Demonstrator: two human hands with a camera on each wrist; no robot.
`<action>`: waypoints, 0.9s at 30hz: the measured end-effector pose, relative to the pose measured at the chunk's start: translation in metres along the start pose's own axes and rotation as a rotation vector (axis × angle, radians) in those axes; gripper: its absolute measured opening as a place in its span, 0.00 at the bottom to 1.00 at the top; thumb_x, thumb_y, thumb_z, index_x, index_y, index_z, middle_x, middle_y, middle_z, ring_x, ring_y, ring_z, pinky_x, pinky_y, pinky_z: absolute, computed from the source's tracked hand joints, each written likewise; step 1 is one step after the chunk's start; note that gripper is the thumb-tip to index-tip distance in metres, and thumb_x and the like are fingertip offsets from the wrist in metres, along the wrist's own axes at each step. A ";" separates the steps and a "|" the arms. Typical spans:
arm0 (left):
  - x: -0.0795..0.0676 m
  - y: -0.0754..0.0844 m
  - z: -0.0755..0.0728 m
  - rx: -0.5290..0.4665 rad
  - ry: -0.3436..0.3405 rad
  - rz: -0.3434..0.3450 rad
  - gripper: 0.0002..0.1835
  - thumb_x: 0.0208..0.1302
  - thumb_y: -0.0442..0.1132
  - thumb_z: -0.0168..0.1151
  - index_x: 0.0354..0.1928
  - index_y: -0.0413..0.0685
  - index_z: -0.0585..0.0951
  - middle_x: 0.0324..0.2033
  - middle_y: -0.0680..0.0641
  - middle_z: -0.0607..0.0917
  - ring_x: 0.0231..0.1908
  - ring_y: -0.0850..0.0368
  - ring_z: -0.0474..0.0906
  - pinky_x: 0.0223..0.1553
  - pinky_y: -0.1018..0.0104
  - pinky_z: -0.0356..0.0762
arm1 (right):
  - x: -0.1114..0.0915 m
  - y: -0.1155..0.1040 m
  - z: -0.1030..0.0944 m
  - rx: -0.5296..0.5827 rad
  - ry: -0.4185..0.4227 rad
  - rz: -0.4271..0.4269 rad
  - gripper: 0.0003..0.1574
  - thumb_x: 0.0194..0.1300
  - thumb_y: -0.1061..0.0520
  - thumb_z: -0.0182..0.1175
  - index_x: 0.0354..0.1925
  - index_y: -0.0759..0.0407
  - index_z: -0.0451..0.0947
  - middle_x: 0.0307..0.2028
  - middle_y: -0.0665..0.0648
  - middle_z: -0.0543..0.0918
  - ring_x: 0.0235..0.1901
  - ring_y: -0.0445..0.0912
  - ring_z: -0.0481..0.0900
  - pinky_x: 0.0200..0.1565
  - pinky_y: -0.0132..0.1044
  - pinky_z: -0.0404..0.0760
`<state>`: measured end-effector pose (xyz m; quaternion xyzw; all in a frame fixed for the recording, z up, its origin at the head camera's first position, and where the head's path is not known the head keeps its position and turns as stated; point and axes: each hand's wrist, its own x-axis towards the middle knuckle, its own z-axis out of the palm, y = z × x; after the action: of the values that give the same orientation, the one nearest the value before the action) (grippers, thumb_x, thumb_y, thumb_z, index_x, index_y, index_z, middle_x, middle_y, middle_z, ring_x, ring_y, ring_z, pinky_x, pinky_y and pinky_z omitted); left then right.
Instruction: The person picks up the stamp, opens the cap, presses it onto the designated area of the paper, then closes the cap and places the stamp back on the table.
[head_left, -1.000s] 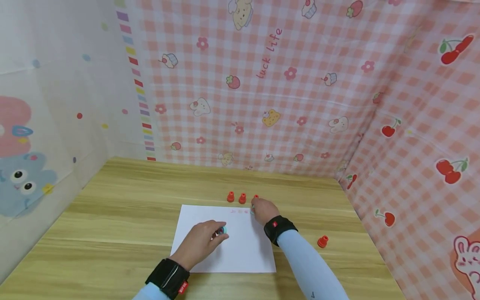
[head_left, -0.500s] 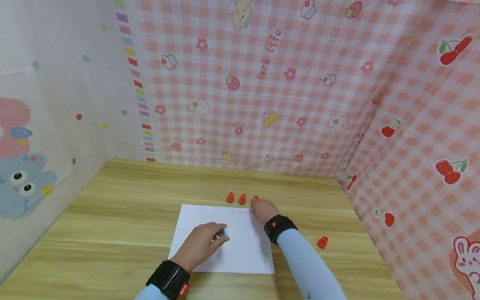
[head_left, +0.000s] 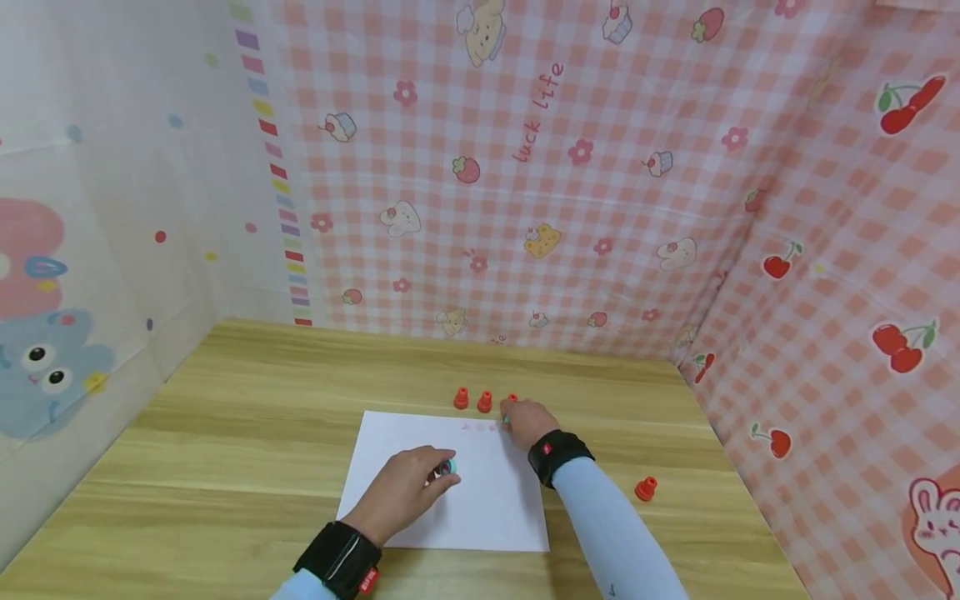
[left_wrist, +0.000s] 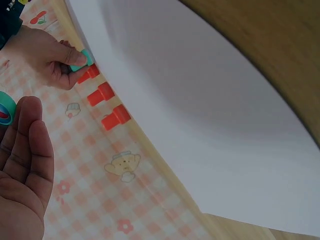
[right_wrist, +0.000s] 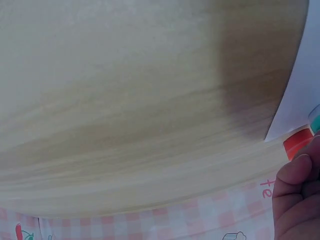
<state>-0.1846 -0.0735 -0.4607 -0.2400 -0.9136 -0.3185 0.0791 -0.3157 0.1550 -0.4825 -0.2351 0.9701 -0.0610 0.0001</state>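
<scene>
My left hand [head_left: 401, 492] holds a small round teal stamp [left_wrist: 4, 109] between thumb and fingers, above the white sheet of paper [head_left: 480, 512]. A red and blue face shows inside its teal rim. At the paper's top right corner my right hand [head_left: 531, 425] pinches another small teal stamp [left_wrist: 88, 56], its base right at the sheet. A row of small pink prints [head_left: 478, 427] runs along the top edge to this hand. Just beyond that edge stand several red cone-shaped caps [head_left: 485, 402]; the rightmost red cap [left_wrist: 90, 74] is partly hidden by my right fingers.
One more red cap [head_left: 646, 489] stands apart on the wooden table [head_left: 247, 450], to the right of my right forearm. Patterned pink checked cloth [head_left: 480, 200] hangs behind the table and along its right side. A pale cloth [head_left: 187, 192] hangs on the left.
Both hands stay nearly in place, still holding the teal stamps. The sheet has shifted very slightly to the left, and the stamp in my left hand has turned a little.
</scene>
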 end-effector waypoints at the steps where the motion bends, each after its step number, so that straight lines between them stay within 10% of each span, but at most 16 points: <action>1: 0.000 0.000 0.000 0.001 0.001 0.001 0.18 0.65 0.44 0.68 0.51 0.40 0.84 0.30 0.56 0.82 0.30 0.67 0.75 0.34 0.68 0.76 | 0.000 0.001 0.001 -0.002 -0.003 0.002 0.08 0.66 0.57 0.66 0.37 0.56 0.76 0.25 0.51 0.80 0.24 0.43 0.73 0.32 0.38 0.76; 27: 0.002 0.002 0.002 -0.013 -0.029 -0.005 0.17 0.64 0.43 0.68 0.50 0.39 0.84 0.30 0.56 0.82 0.30 0.67 0.74 0.33 0.67 0.76 | 0.004 0.000 0.003 -0.040 -0.027 0.041 0.09 0.66 0.58 0.67 0.43 0.56 0.78 0.28 0.53 0.83 0.25 0.45 0.76 0.36 0.41 0.79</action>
<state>-0.1854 -0.0705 -0.4609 -0.2427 -0.9132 -0.3213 0.0632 -0.3186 0.1528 -0.4856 -0.2159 0.9756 -0.0384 0.0099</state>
